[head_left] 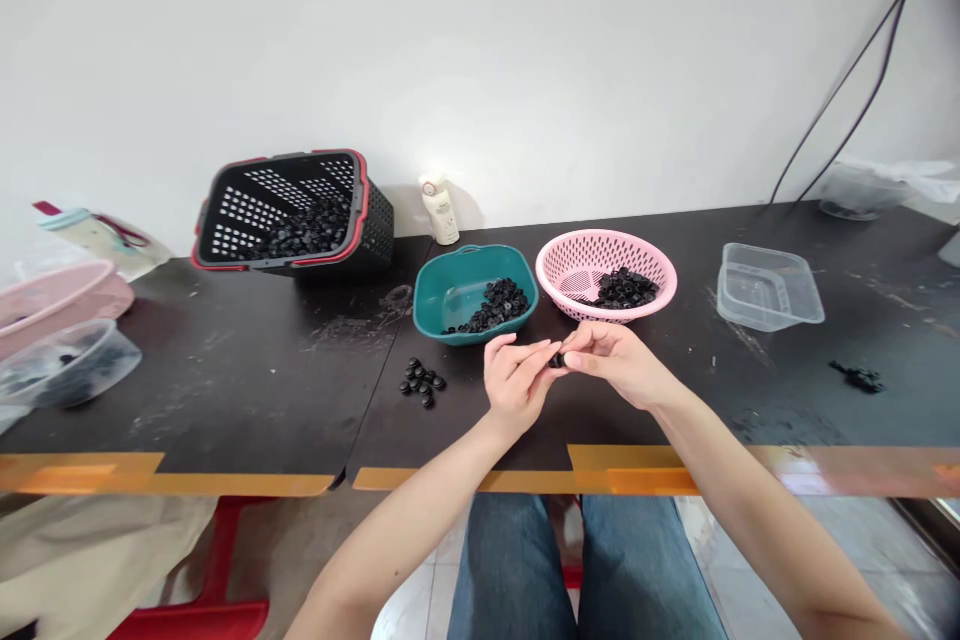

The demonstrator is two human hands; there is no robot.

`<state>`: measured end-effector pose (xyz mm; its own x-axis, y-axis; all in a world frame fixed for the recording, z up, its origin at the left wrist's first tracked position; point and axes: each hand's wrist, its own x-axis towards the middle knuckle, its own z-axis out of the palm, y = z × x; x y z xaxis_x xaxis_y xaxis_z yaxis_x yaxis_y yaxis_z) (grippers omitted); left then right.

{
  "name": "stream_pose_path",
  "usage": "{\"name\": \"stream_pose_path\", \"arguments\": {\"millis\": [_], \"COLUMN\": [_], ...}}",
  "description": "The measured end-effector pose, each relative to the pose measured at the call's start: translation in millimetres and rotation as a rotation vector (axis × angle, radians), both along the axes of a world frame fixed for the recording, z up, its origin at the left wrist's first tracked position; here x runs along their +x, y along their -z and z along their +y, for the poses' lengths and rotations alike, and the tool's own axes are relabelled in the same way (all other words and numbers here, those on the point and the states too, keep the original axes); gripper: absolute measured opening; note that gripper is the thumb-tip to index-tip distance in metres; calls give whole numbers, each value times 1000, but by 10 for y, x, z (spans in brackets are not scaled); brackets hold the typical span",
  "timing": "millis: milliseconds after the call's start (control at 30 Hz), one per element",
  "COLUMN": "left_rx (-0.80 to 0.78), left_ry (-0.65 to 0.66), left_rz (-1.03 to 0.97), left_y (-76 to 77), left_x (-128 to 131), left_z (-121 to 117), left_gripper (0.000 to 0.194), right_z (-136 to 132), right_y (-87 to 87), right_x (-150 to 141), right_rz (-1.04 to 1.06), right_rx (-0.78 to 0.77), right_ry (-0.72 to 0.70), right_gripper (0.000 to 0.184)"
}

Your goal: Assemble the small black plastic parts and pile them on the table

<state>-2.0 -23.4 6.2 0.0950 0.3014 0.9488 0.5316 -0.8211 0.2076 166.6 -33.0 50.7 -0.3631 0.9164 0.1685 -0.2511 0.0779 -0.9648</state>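
Just in front of the two middle containers, my left hand (516, 382) and my right hand (611, 360) meet, their fingertips pinched on one small round black part (556, 360). Fingers cover most of that part, so its exact kind does not show. Behind my left hand stands a teal basin (439, 292) holding a heap of small black ring-like parts (501, 305). A pink perforated basket (559, 265) behind my right hand contains more black pieces (624, 288). Left of my hands, several round black parts (421, 380) lie loose on the dark table (300, 400).
A black basket with a red rim (367, 210) leans at the back left, beside a white bottle (441, 210). To the right are a clear plastic tub (769, 288) and a small black clump (859, 377). Pink (64, 295) and clear (75, 365) containers stand far left.
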Motion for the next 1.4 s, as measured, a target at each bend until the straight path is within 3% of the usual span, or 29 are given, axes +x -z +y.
{"name": "stream_pose_path", "arguments": {"millis": [233, 600, 867, 1000, 1267, 1400], "left_rx": [-15, 8, -38, -100, -332, -451], "left_ry": [-23, -6, 18, 32, 238, 293], "left_rz": [32, 2, -14, -37, -124, -45], "left_y": [44, 97, 154, 155, 41, 4], "left_x": [-4, 0, -5, 33, 57, 44], "left_z": [37, 39, 86, 113, 179, 168], "left_gripper": [20, 21, 24, 25, 28, 24], "right_z": [30, 59, 28, 52, 134, 169], "right_y": [26, 111, 141, 159, 173, 212], "right_x": [-1, -78, -158, -145, -79, -60], "right_rz": [-41, 198, 256, 273, 213, 266], "right_rx": [78, -99, -125, -154, -83, -174], "right_ry": [35, -103, -39, 13, 63, 3], "right_gripper": [14, 40, 46, 48, 47, 44]}}
